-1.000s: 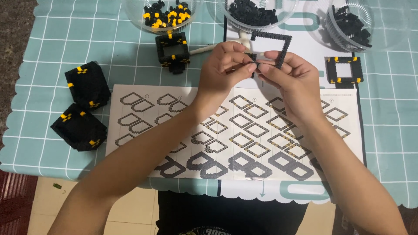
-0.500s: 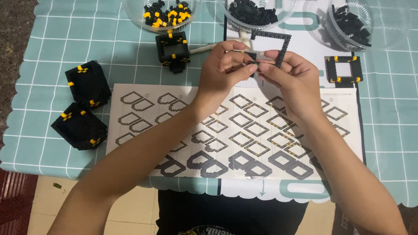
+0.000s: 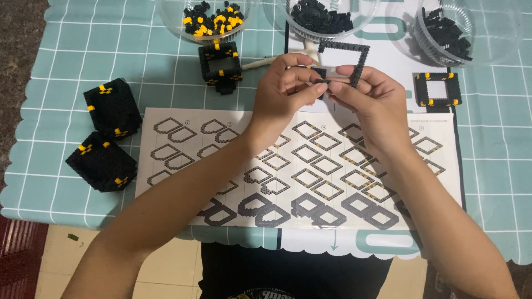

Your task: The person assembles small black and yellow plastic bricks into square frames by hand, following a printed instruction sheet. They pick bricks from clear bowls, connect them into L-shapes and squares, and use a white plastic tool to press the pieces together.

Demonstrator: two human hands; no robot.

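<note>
From the head camera, the left hand [image 3: 285, 83] and right hand [image 3: 366, 94] meet above the printed instruction sheet [image 3: 299, 171], fingertips pinched together on a thin square frame of black bricks [image 3: 346, 55] and a tiny black piece at its lower edge. This looks like the fitting step: a small brick being pressed onto the frame, which calls for fine alignment and a firm squeeze. On the counter [image 3: 55, 66] with its teal checked cloth stand three clear bowls: one of black and yellow bricks [image 3: 213, 16], two of black bricks [image 3: 321, 14] [image 3: 446, 30]. Two closed black blocks [image 3: 111, 108] [image 3: 102, 163] sit left; one open cube [image 3: 220, 67] and one flat square ring [image 3: 438, 88] lie near the bowls.
</note>
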